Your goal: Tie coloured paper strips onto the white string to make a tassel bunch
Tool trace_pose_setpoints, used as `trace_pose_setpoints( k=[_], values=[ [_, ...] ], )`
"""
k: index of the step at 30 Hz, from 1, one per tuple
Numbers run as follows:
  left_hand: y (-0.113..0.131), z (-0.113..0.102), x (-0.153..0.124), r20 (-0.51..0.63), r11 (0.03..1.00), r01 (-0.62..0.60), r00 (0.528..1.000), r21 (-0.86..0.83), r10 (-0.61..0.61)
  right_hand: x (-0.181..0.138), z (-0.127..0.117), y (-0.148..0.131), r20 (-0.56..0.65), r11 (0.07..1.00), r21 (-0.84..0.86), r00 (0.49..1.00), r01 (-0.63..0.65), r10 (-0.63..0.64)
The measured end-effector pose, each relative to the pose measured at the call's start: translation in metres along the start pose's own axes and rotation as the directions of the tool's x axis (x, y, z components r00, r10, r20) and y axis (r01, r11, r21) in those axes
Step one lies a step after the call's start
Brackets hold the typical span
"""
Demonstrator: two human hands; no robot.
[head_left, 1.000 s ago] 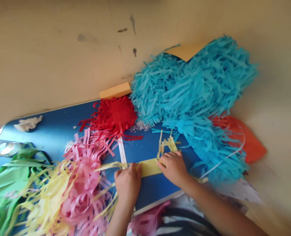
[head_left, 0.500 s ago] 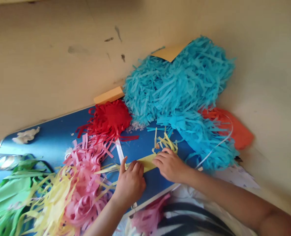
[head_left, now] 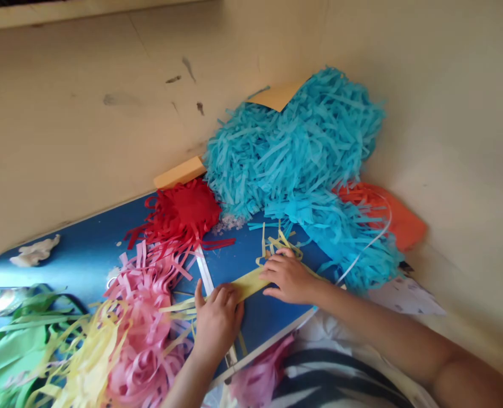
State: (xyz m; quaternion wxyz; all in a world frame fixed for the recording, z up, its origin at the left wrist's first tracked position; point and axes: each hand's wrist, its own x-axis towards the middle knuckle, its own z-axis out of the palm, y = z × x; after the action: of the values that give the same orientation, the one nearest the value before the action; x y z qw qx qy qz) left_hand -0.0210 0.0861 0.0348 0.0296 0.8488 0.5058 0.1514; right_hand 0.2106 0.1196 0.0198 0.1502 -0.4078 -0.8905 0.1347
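A yellow fringed paper strip (head_left: pixel 250 281) lies flat on the blue board (head_left: pixel 85 255). My left hand (head_left: pixel 216 320) presses its left end with fingers curled and thumb raised. My right hand (head_left: pixel 289 276) pinches the strip's right end, where loose yellow fringes (head_left: pixel 282 243) fan out toward the blue pile. More yellow strands trail left from under my left hand.
A big heap of blue fringed paper (head_left: pixel 294 158) fills the corner over orange paper (head_left: pixel 398 218). Red fringe (head_left: pixel 181 212), pink fringe (head_left: pixel 143 317), yellow fringe (head_left: pixel 85 362) and green fringe (head_left: pixel 9 340) lie on the left. A beige wall stands behind. A tan block (head_left: pixel 179 171) rests by the wall.
Both hands have slid a little left along the yellow strip and closer together; my left thumb has lifted. The view has shifted slightly.
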Motion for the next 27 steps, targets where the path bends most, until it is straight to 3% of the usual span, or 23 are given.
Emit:
trace_pose_setpoints(
  k=[6, 10, 16, 27],
  values=[
    [-0.005, 0.001, -0.001, -0.023, 0.999, -0.04, 0.999, 0.018, 0.04, 0.001, 0.004, 0.008, -0.034, 1.0, -0.003, 0.999, 0.002, -0.002],
    [-0.012, 0.002, -0.001, 0.022, 0.995, 0.077, 0.997, -0.07, -0.076, 0.007, 0.006, 0.012, -0.029, 0.984, 0.102, 0.988, -0.148, 0.151],
    [-0.016, 0.013, 0.002, 0.027, 0.97, 0.239, 0.971, -0.036, -0.238, 0.02, 0.008, 0.008, -0.022, 0.953, 0.019, 0.953, -0.301, 0.302],
    [-0.019, 0.016, 0.011, 0.087, 0.967, 0.223, 0.968, 0.124, -0.234, 0.03, 0.01, 0.008, 0.011, 0.936, -0.035, 0.937, -0.35, 0.35]
  ],
)
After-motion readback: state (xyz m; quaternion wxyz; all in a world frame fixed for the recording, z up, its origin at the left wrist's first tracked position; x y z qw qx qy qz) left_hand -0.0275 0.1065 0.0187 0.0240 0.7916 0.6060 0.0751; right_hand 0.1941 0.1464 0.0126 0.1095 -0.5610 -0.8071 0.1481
